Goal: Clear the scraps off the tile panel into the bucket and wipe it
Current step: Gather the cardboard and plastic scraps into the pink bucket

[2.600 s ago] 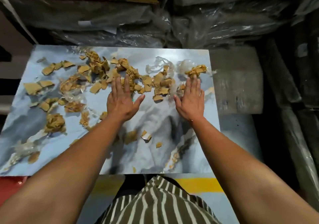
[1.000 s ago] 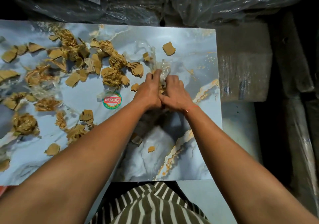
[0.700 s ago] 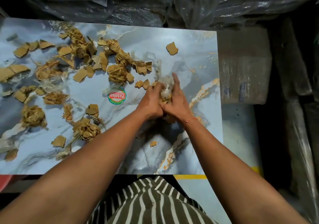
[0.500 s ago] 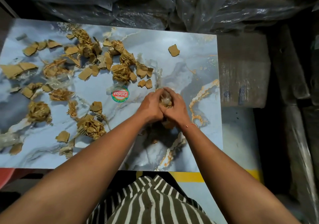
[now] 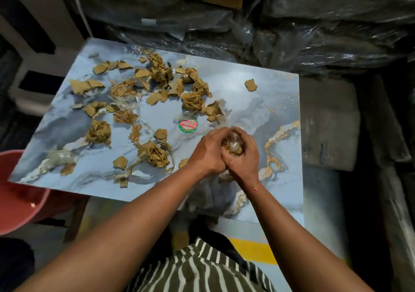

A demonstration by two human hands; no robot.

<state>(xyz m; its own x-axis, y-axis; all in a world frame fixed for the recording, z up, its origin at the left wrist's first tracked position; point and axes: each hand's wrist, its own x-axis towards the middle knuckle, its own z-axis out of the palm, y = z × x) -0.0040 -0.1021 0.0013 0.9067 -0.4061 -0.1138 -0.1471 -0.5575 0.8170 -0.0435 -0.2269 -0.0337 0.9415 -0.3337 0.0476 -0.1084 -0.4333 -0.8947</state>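
- Tile panel [image 5: 258, 103]: blue-grey marbled slab with gold veining, lying flat; its near edge is close to the person's striped shirt [image 5: 202, 271].
- Left hand [image 5: 207, 151]: fingers curled inward around one side of a wad of scraps [image 5: 233, 145], pressed against the other hand above the panel's right-centre.
- Right hand [image 5: 243, 159]: fingers curled round the other side of the same wad, cupping it; both hands together enclose it.
- Wad of scraps: crumpled clear plastic film with brown cardboard bits, showing only in the gap between the two hands.
- Loose cardboard scraps [image 5: 193, 100]: torn brown pieces and crumpled lumps scattered across the left and middle of the panel, mixed with shreds of clear film.
- Single cardboard piece [image 5: 250, 85]: lying alone, right of the main scatter, toward the far edge.
- Round sticker [image 5: 188, 124]: red, white and green label on the panel surface, just left of the hands.
- Bucket [image 5: 20, 201]: red, standing on the floor below the panel's near-left corner, partly tucked under it; only part of its rim and inside is in view.
- Plastic-wrapped bundles [image 5: 314, 26]: dark stacks beyond the panel's far edge.
- Grey block [image 5: 327, 123]: just beside the panel's right edge.
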